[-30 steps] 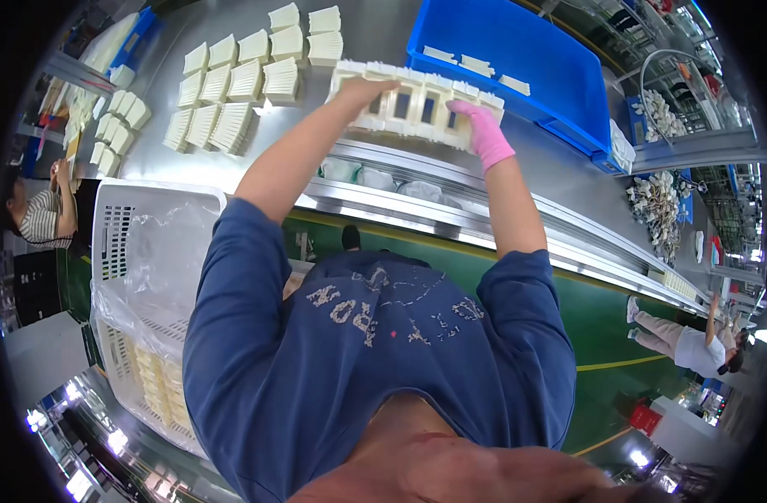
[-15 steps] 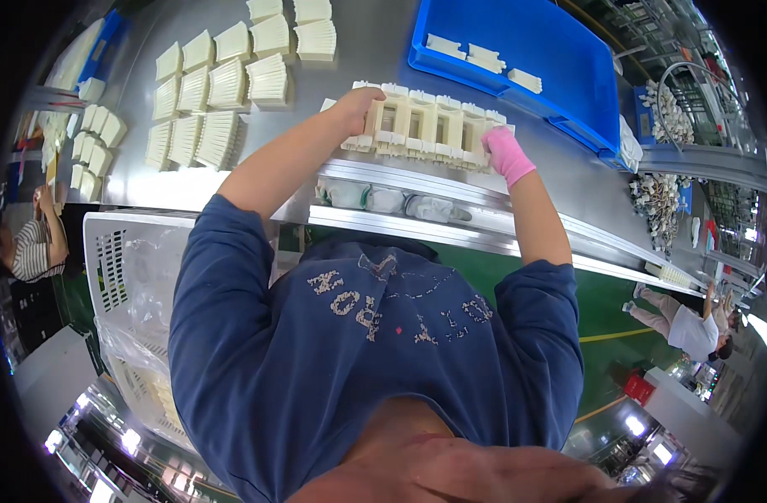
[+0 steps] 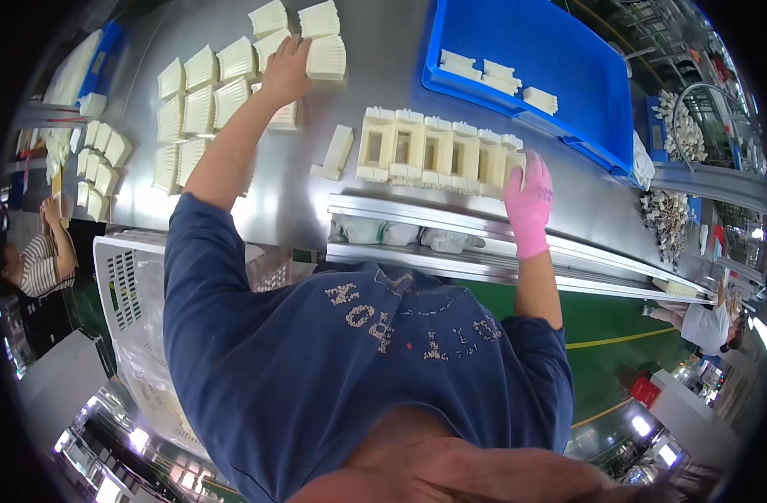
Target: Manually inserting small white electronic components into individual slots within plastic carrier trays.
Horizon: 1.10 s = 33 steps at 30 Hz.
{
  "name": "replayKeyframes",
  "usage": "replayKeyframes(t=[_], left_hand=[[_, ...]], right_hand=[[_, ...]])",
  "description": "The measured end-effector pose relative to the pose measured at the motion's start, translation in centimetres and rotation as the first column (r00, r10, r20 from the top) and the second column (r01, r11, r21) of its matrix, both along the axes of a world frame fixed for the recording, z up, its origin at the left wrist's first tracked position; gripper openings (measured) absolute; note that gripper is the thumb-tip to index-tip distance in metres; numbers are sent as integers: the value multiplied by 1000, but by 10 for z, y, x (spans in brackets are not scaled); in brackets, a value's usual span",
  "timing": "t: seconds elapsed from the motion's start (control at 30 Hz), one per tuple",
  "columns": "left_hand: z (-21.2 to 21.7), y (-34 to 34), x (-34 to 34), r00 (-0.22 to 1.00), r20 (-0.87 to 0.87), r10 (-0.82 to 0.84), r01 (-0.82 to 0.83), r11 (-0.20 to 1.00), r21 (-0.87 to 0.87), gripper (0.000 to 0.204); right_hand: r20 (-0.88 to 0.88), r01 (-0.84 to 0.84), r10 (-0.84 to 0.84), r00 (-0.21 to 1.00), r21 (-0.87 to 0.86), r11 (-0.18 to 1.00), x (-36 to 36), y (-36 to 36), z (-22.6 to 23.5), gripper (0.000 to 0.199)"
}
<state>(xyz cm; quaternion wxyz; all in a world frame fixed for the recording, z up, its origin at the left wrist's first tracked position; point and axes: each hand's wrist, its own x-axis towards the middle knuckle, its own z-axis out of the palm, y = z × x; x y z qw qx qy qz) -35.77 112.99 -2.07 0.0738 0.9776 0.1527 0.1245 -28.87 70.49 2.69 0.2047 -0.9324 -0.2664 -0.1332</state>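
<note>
Steel table (image 3: 383,67): bare strip between stacks and row. Row of cream frames (image 3: 438,151) lies at near edge. My right hand (image 3: 530,197), pink-gloved, fingers together, flat against row's right end. My left hand (image 3: 284,71), spread, rests on ribbed cream stacks (image 3: 207,101).

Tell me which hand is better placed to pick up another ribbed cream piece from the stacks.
Left. The left hand already rests on the ribbed cream stacks at the table's far left, while the pink-gloved right hand is at the right end of the row of cream frames.
</note>
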Motion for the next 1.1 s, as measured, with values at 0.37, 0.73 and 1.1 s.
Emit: replayKeyframes(t=[0.37,0.73,1.1], left_hand=[[-39,2,52,953,-298,59,-24,992,122,93],[-71,-28,34,976,-100,196,-205,975,-91,85],[82,-262,44,966,255,-37,209,693,-690,75]], right_hand=[[-25,6,-7,1000,-18,1000,-34,-13,-20,29],[-106,-23,23,994,4,1000,-31,-16,-16,31],[-403,-130,455,794,618,775,7,-30,55,58]])
